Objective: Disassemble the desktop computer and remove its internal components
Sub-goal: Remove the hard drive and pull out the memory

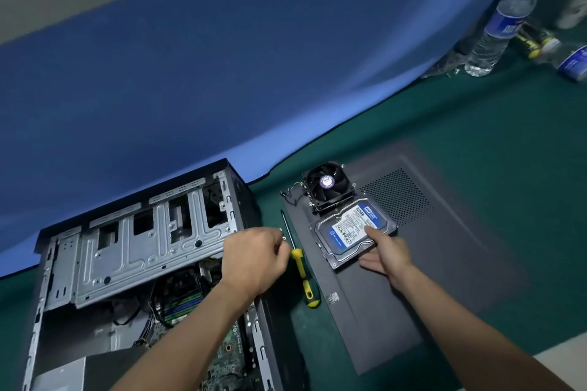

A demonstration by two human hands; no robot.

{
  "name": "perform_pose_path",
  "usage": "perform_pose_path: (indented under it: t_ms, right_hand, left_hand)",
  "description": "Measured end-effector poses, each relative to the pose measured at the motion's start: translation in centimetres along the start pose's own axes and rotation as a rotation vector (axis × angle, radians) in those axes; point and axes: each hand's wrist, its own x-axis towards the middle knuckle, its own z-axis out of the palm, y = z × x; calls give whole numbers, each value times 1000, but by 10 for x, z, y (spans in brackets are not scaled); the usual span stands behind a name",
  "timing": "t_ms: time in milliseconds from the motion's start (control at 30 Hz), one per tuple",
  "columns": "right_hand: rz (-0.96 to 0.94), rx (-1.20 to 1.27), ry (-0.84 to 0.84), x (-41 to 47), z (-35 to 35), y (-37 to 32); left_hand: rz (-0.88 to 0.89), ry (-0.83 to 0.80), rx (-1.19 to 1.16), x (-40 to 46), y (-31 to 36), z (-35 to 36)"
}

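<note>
While left hand (pixel 254 259) curls, right hand (pixel 386 252) holds hard drive (pixel 352 232).

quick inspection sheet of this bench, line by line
surface: green mat, with the grey side panel lying flat on it.
job's things: open computer case, motherboard visible inside; hard drive and cooler fan on the panel; screwdriver between case and panel.
clutter: water bottle and other blurred items at the far right.
grips: left hand curled, contents hidden; right hand holds the drive, thumb on its label.
cables: dark wires inside the case; thin lead beside the fan.
surroundings: blue backdrop behind the mat.
</note>
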Motion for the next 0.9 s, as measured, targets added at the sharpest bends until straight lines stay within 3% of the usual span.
perform_pose_path:
  t_ms: [133,267,333,500,667,900]
  right_hand:
    - [-56,-488,86,-9,0,-5]
    - [-274,-1036,318,-21,4,-8]
    - [-406,-1048,301,-27,13,-7]
    - [-500,-917,-41,-46,58,4]
    - [-590,-859,-141,-75,99,10]
    - [-807,-837,-166,-117,136,10]
  left_hand:
    - [7,13,-1,1,2,-2]
    - [10,28,-6,1,3,-3]
    - [11,32,-16,0,2,-3]
    - [-4,65,-72,-2,-1,-1]
    - [-68,205,-211,-5,-1,-3]
    - [-575,323,-573,-49,-20,1]
